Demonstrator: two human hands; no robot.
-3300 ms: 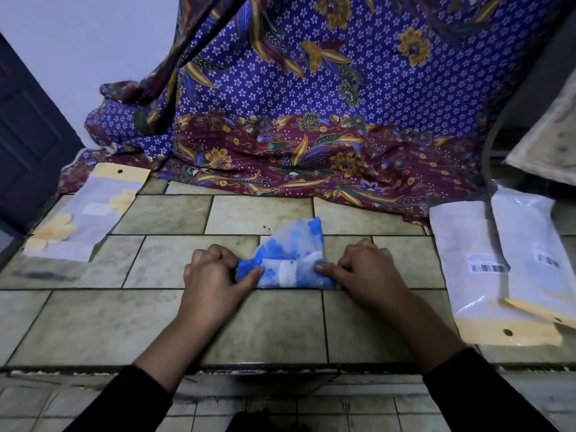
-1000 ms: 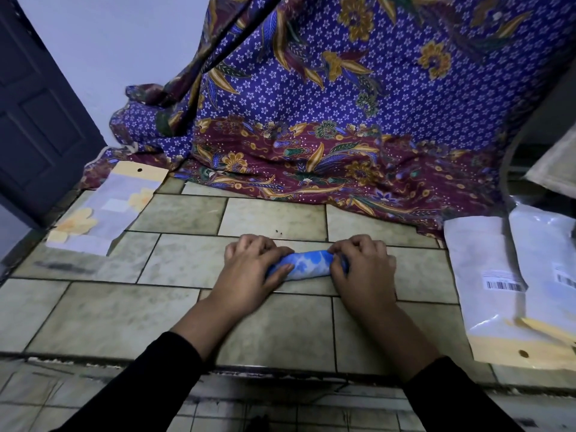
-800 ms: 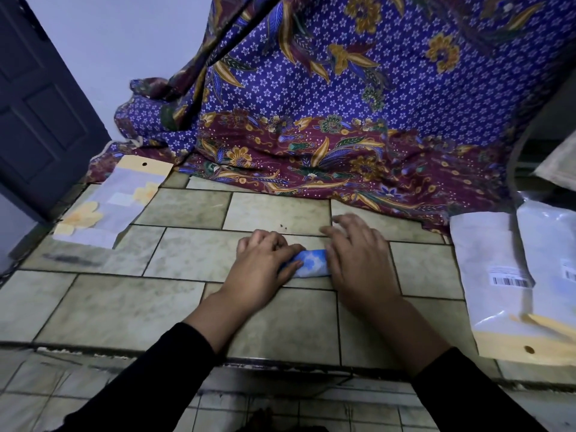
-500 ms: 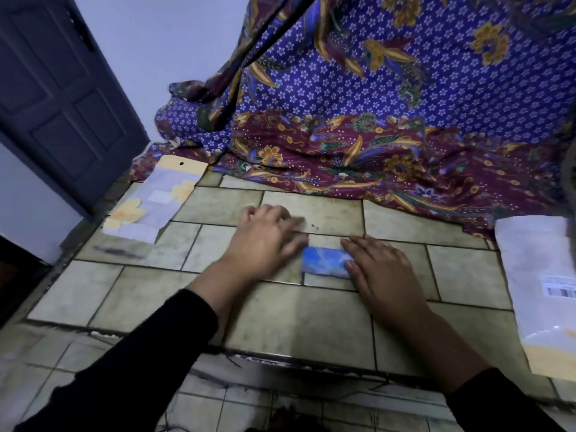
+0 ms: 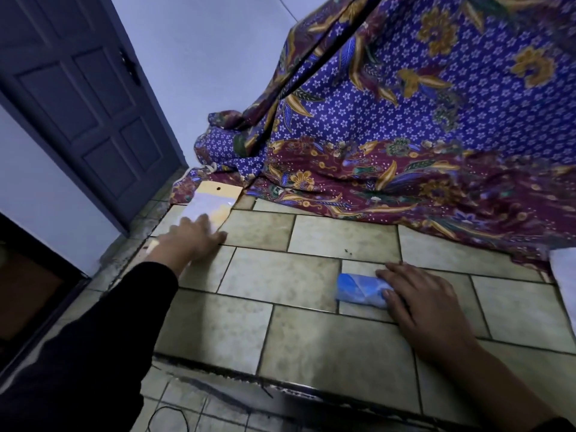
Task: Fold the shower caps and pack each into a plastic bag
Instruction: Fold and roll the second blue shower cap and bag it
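Note:
A blue and white shower cap (image 5: 358,289), folded into a small tight packet, lies on the tiled counter (image 5: 280,282). My right hand (image 5: 427,304) rests flat beside it, with thumb and fingertips pressing its right end down. My left hand (image 5: 190,238) is stretched far to the left, fingers spread flat on a clear plastic bag (image 5: 212,201) with a yellow header card and a hang hole. The hand covers the bag's lower half.
A purple and maroon batik cloth (image 5: 420,135) hangs over the back of the counter and drapes onto it. A dark panelled door (image 5: 81,98) stands at the left. The edge of a white packet (image 5: 564,275) shows at the far right. The counter's front edge (image 5: 280,381) drops to a tiled floor.
My left hand let go of the folded cap and reached left onto the plastic bag. My right hand stayed on the cap. The view swung left.

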